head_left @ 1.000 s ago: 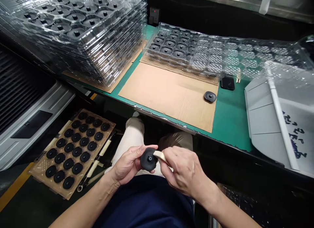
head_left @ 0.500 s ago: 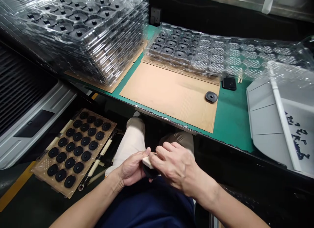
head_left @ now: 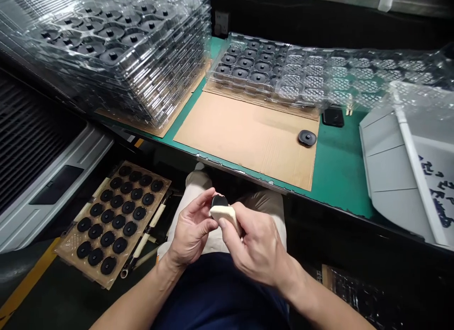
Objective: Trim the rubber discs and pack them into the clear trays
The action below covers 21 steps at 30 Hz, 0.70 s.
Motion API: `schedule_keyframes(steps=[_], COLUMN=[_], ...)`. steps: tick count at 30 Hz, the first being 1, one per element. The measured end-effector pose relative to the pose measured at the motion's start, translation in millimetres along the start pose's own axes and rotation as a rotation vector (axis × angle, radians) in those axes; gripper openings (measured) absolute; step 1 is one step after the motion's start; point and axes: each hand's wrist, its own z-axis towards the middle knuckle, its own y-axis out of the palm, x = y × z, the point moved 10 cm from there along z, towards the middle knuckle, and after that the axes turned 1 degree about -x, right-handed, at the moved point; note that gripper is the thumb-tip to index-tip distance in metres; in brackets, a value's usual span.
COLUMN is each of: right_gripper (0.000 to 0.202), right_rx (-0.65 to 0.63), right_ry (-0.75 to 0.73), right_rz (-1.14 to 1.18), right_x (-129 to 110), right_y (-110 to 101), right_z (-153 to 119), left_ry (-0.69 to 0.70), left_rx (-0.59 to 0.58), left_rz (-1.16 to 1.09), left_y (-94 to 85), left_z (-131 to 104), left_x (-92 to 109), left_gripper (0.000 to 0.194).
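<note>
Over my lap, my left hand (head_left: 193,226) grips a black round part (head_left: 219,201) by its edge. A cream-coloured block (head_left: 224,212) is pinched in my right hand (head_left: 253,238), its face against or just in front of the black part. Both hands are close together, below the table edge. Another black round part (head_left: 307,138) lies on the right end of a cardboard sheet (head_left: 241,131) on the green table.
Stacked clear trays (head_left: 152,79) with black parts stand at the back left. More clear trays (head_left: 301,74) lie along the back. A grey bin (head_left: 386,155) holds small dark pieces at the right. A tray of black discs (head_left: 113,216) sits low at the left.
Both hands have turned and risen slightly. The cream block now shows more fully, with the black part upright behind it. The view has shifted a little.
</note>
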Motion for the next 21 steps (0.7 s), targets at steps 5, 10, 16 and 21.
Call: schedule_keyframes(steps=[5, 10, 16, 21], right_gripper=[0.028, 0.027, 0.032, 0.052], right_rx=[0.037, 0.069, -0.155, -0.063], right_ry=[-0.043, 0.059, 0.444, 0.557], right_rz=[-0.190, -0.118, 0.775, 1.191], right_x=[6.7, 47.4, 101.8, 113.6], right_y=[-8.7, -24.7, 29.2, 67.7], right_z=[1.9, 0.1, -47.7, -71.5], left_ry=[0.025, -0.108, -0.175, -0.274], left_rx=[-0.006, -0.014, 0.020, 0.024], left_rz=[-0.009, -0.082, -0.062, 0.189], left_y=[3.8, 1.3, 9.1, 20.0], left_z=[0.4, -1.9, -1.7, -4.0], left_x=[18.0, 6.7, -10.4, -46.2], left_gripper=[0.055, 0.055, 0.052, 0.050])
